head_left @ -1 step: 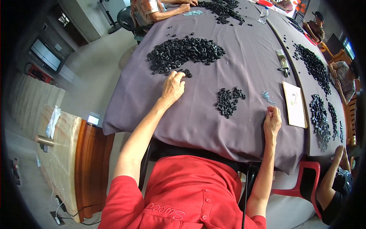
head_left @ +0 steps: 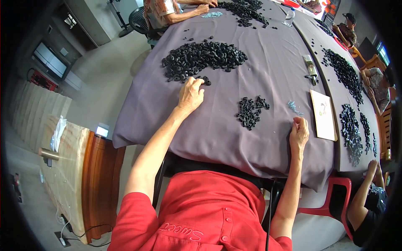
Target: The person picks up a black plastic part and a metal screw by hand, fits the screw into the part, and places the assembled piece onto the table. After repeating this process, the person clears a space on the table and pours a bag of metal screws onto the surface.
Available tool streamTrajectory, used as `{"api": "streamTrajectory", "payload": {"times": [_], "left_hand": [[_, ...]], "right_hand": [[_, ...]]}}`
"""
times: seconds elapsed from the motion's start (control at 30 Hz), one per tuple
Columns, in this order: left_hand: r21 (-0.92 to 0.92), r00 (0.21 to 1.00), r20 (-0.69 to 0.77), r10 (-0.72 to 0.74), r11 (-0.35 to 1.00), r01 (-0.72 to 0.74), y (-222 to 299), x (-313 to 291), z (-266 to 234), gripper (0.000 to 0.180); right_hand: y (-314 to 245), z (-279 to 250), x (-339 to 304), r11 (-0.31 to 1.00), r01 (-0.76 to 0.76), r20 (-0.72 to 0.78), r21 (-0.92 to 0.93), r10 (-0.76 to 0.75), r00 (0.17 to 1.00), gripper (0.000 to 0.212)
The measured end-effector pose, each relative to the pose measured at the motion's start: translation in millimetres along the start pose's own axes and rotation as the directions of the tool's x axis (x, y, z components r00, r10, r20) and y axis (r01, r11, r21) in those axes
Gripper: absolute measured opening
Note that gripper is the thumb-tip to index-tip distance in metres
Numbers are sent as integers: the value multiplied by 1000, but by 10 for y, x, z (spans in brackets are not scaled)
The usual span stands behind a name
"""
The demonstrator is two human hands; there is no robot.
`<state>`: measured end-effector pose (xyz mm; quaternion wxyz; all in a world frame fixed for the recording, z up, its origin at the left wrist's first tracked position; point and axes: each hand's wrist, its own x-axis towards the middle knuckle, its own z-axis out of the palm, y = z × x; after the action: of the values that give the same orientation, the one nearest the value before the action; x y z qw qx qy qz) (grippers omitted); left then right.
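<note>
My left hand point(head_left: 191, 97) reaches to the near edge of a large heap of small black ring-shaped pieces point(head_left: 205, 56). Its fingers are bent together beside a few loose black rings point(head_left: 207, 81); whatever they pinch is hidden. Farther right, my right hand point(head_left: 299, 133) rests low over the grey-purple cloth point(head_left: 217, 121) with curled fingers, thumb and forefinger close together. What lies between them is too small to make out. Just beyond it is a scatter of tiny clear bluish pieces point(head_left: 294, 107). A smaller group of black pieces point(head_left: 250, 112) lies between my hands.
Right of my right hand lies a pale flat board point(head_left: 323, 115), with a tube point(head_left: 310, 65) beyond it. More black pieces point(head_left: 344, 71) cover the adjoining table. A clear bottle point(head_left: 289, 16) stands far back. Other people sit around; one person's arm point(head_left: 184, 16) rests at the far left.
</note>
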<state>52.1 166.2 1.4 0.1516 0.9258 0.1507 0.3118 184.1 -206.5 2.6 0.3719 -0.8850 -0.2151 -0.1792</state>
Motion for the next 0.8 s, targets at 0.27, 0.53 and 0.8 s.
{"api": "streamTrajectory", "payload": {"times": [0.27, 0.53, 0.8], "left_hand": [[176, 998, 20, 64, 982, -66, -17, 204, 234, 19], [275, 956, 16, 294, 918, -287, -12, 214, 224, 10], [251, 876, 153, 458, 839, -483, 188, 210, 117, 15]], "right_hand": [[37, 20, -9, 997, -3, -29, 72, 5, 1000, 10], [-29, 8, 9, 988, -24, -91, 151, 38, 995, 10], [-13, -3, 12, 992, 38, -94, 117, -27, 995, 10]]}}
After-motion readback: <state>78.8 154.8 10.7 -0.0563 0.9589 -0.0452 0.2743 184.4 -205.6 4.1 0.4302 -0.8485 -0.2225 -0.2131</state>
